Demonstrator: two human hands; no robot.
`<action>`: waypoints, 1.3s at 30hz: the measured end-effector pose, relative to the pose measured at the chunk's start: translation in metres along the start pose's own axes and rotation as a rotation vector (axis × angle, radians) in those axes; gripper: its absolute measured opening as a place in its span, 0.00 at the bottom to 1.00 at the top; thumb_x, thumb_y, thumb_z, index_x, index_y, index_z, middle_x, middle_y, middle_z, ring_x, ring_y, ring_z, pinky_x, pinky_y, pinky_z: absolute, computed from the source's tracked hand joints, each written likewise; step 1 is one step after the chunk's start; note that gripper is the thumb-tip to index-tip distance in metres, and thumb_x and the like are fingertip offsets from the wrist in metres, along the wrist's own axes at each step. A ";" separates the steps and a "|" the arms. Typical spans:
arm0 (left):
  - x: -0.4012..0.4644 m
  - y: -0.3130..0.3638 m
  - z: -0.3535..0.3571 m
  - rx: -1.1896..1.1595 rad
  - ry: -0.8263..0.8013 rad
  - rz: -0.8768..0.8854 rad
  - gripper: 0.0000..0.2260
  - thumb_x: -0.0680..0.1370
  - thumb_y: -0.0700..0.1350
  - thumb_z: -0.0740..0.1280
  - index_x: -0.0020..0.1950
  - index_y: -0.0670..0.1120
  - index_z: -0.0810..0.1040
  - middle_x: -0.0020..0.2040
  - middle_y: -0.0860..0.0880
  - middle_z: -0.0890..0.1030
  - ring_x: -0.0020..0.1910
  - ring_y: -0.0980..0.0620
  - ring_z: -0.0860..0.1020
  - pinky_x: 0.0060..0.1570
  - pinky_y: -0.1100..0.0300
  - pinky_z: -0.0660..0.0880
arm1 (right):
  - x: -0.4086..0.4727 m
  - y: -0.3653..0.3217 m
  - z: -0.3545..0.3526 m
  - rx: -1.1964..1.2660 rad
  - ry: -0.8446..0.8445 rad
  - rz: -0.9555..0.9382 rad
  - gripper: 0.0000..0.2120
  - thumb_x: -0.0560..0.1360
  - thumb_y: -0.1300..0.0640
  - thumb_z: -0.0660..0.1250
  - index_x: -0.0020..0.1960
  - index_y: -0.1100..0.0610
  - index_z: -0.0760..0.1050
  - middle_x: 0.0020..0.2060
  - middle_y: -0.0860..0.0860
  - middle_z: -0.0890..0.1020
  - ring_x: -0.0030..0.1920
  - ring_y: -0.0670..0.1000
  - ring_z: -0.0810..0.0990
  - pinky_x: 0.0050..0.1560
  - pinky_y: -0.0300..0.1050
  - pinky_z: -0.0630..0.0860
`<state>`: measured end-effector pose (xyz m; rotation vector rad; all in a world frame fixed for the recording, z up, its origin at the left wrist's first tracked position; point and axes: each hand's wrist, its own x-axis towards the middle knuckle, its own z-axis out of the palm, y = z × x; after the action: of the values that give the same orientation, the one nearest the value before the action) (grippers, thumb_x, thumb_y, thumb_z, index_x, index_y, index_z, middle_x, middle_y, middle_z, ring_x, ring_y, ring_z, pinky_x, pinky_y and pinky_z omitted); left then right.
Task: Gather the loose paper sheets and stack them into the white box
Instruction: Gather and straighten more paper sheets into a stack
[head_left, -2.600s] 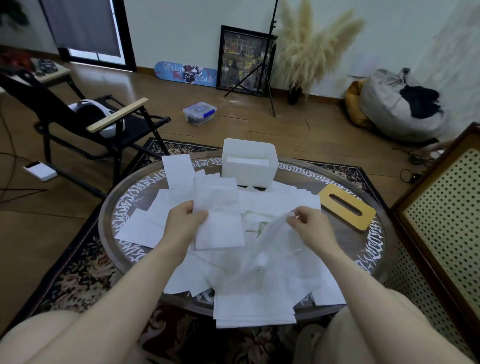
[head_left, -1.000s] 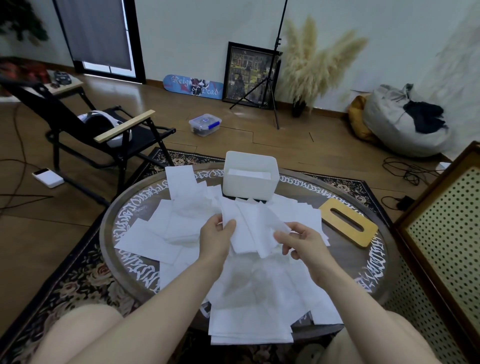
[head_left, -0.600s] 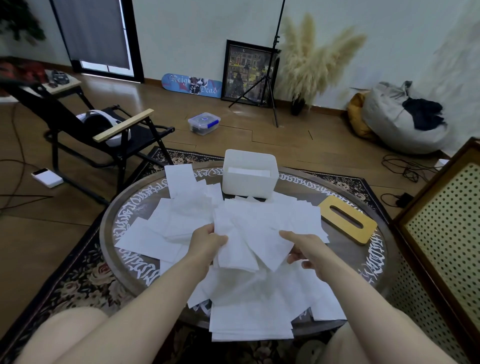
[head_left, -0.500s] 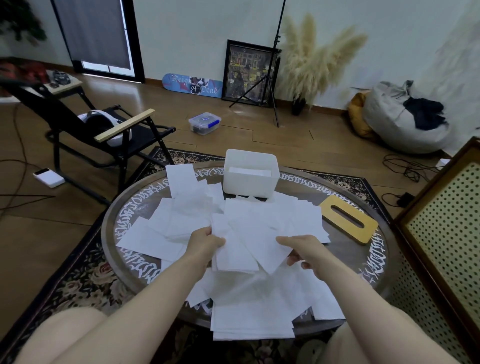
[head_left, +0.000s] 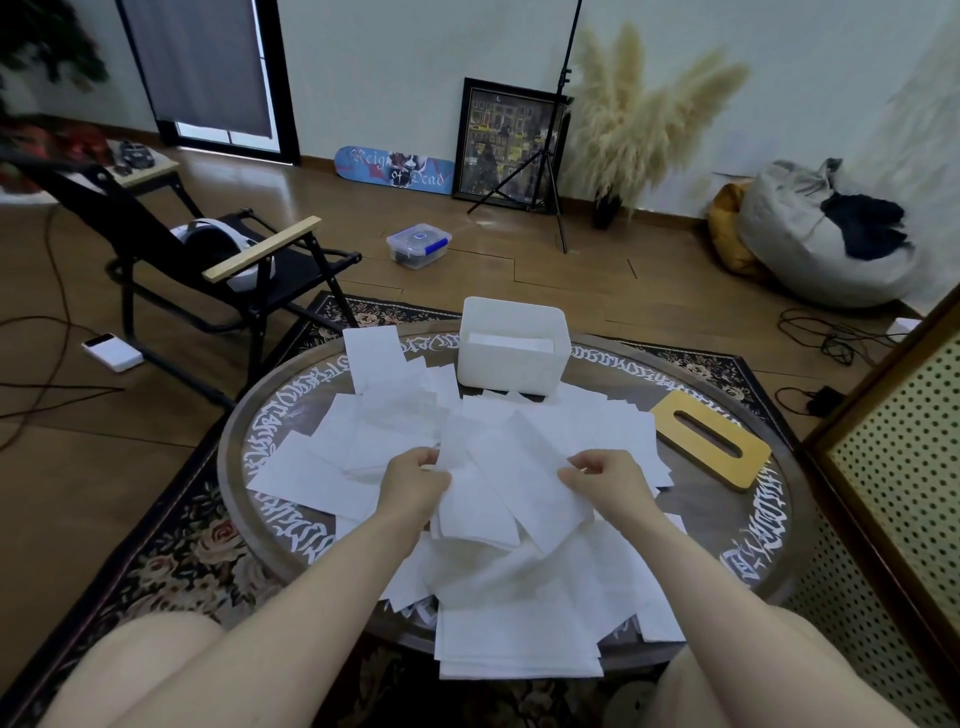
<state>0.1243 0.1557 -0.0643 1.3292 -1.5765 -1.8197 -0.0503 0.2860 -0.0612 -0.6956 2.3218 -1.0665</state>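
Several loose white paper sheets (head_left: 322, 467) lie scattered over the round table (head_left: 769, 540). My left hand (head_left: 413, 480) grips the left edge of a small bundle of sheets (head_left: 488, 483) just above the pile. My right hand (head_left: 608, 478) pinches the bundle's right edge. The white box (head_left: 511, 358) stands at the table's far side, beyond my hands, with some sheets lying flat inside.
A yellow wooden lid with a slot (head_left: 709, 439) lies on the table at the right. A black folding chair (head_left: 208, 260) stands to the left on the floor. A perforated cabinet (head_left: 898, 467) is close on the right. A neat paper stack (head_left: 519, 644) overhangs the near table edge.
My hands came together over the pile and now hold the gathered sheets lower and flatter, between both hands. The thin sheet my right hand lifted earlier has joined the bundle.
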 end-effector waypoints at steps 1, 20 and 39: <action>0.000 0.001 0.000 -0.001 0.014 0.021 0.11 0.76 0.32 0.60 0.46 0.46 0.77 0.42 0.47 0.79 0.44 0.44 0.78 0.39 0.57 0.74 | -0.002 -0.002 -0.002 0.038 0.020 -0.013 0.03 0.72 0.58 0.70 0.40 0.53 0.81 0.36 0.51 0.83 0.41 0.53 0.81 0.45 0.47 0.76; -0.004 0.012 0.029 -0.244 -0.098 0.034 0.06 0.78 0.39 0.65 0.53 0.46 0.78 0.49 0.46 0.83 0.45 0.45 0.82 0.46 0.51 0.78 | -0.036 -0.029 0.011 0.585 0.031 -0.019 0.01 0.75 0.62 0.69 0.45 0.59 0.78 0.32 0.50 0.84 0.31 0.46 0.80 0.34 0.39 0.75; -0.006 0.014 0.026 -0.306 -0.123 0.064 0.06 0.77 0.37 0.67 0.49 0.47 0.79 0.45 0.47 0.84 0.46 0.45 0.81 0.54 0.44 0.76 | -0.033 -0.023 0.004 0.436 -0.072 -0.055 0.21 0.72 0.55 0.73 0.62 0.52 0.70 0.53 0.48 0.78 0.46 0.44 0.78 0.39 0.32 0.72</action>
<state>0.1017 0.1707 -0.0508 1.0354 -1.3139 -2.0370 -0.0172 0.2913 -0.0385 -0.6132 1.9232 -1.4831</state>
